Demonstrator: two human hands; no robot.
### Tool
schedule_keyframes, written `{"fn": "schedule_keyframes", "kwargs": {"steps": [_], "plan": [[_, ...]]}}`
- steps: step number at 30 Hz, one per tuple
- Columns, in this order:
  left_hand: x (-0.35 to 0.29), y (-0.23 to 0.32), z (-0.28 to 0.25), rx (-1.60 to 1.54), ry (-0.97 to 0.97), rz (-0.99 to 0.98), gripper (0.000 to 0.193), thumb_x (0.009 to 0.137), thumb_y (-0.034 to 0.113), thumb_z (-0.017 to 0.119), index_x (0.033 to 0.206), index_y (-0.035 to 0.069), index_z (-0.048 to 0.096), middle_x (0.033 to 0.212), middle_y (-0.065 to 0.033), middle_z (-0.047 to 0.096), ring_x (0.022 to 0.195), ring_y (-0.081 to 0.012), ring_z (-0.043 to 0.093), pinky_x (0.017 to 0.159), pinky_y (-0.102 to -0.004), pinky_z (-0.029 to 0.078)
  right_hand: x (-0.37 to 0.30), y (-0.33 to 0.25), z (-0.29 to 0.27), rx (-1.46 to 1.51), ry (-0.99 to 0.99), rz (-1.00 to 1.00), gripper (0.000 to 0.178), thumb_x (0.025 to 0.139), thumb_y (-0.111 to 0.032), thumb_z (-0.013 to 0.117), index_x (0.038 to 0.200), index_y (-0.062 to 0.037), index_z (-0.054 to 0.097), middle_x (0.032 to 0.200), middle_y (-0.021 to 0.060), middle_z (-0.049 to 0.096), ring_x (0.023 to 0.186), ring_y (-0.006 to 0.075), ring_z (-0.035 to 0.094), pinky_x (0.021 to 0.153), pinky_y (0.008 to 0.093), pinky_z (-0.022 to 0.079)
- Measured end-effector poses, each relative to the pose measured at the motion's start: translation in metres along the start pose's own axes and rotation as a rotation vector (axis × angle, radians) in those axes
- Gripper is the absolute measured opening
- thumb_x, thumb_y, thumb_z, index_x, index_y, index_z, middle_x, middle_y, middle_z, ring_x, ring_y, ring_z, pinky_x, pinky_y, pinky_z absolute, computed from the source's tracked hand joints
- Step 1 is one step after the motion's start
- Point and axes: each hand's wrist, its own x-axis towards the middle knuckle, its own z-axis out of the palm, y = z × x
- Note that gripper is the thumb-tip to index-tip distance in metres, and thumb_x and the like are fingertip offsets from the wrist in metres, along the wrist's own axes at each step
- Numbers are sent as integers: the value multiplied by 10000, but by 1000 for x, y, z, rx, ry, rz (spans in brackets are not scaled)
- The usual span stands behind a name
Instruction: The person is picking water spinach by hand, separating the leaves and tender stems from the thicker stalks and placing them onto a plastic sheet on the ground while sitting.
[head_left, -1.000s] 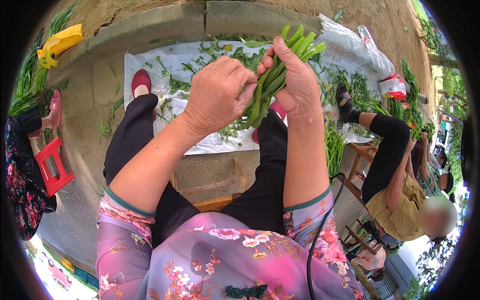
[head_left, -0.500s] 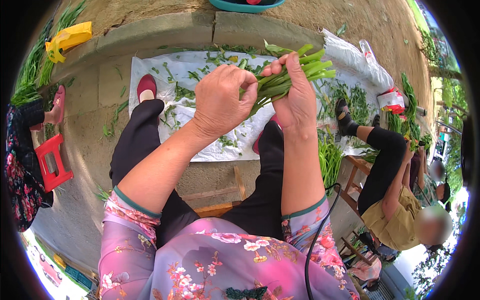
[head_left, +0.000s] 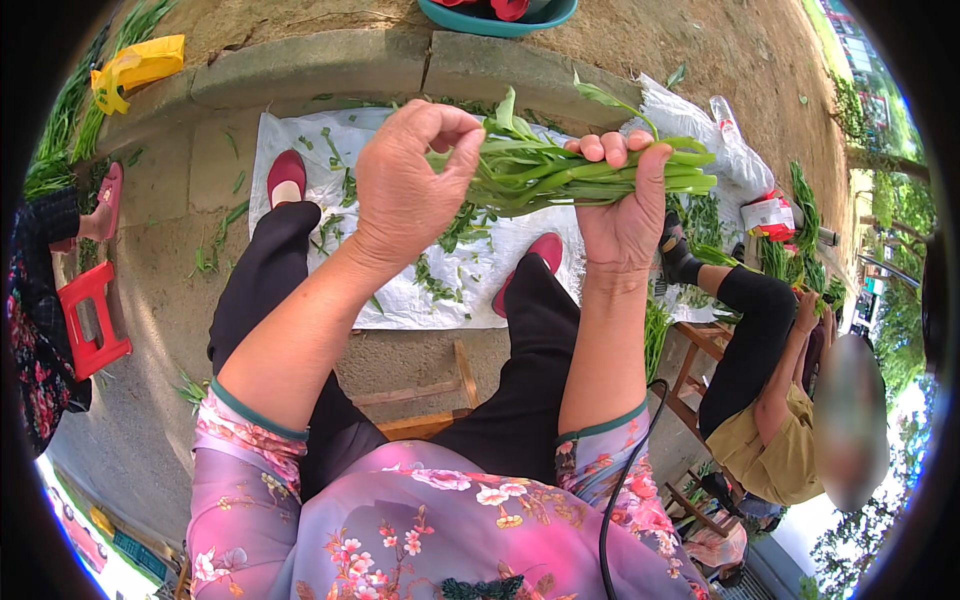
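A bunch of leafy green stems, like water spinach [head_left: 540, 178], lies sideways above the white sheet [head_left: 390, 315]. My right hand [head_left: 622, 205] is closed around its thick stem end, with the cut ends sticking out to the right. One leafy shoot rises from this grip. At the leafy left end, my left hand [head_left: 415, 180] has thumb and forefinger pinched together, a bit of green showing beside them. What the pinch holds, if anything, is hidden. Torn leaves [head_left: 435, 285] are scattered over the sheet below.
A concrete kerb [head_left: 310, 68] runs behind the sheet; a teal basin [head_left: 500, 22] stands beyond. To the left are a red stool [head_left: 92, 320] and a yellow bag [head_left: 140, 68] on greens. At the right, a seated person [head_left: 770, 420] handles greens near a red-and-white packet [head_left: 770, 217].
My right hand has moved right with the bunch, which now lies more level and shows more of its leafy end. My left hand has shifted left, apart from the right.
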Motion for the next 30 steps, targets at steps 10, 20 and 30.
{"fn": "schedule_keyframes", "kwargs": {"steps": [10, 20, 30], "plan": [[16, -18, -22, 18, 103, -97, 81, 784, 78, 705, 838, 44, 655, 759, -28, 650, 629, -106, 574, 614, -250, 475, 0, -1, -1, 85, 11, 54, 293, 911, -397, 553, 930, -107, 587, 839, 24, 513, 820, 187, 484, 875, 381, 401], [15, -18, -24, 76, 49, -58, 146, 822, 40, 657, 965, 72, 671, 825, -1, 625, 676, -80, 546, 648, -231, 465, 2, -5, -9, 236, 65, 88, 294, 896, -394, 578, 912, -101, 596, 792, 22, 499, 769, 182, 462, 834, 375, 386], [-2, -6, -7, -101, -95, -103, 75, 813, 102, 689, 852, 41, 669, 752, -42, 631, 618, -119, 578, 579, -250, 464, 2, -2, -8, 159, 169, 122, 306, 895, -380, 592, 895, -75, 568, 789, 30, 496, 762, 189, 462, 817, 380, 400]]}}
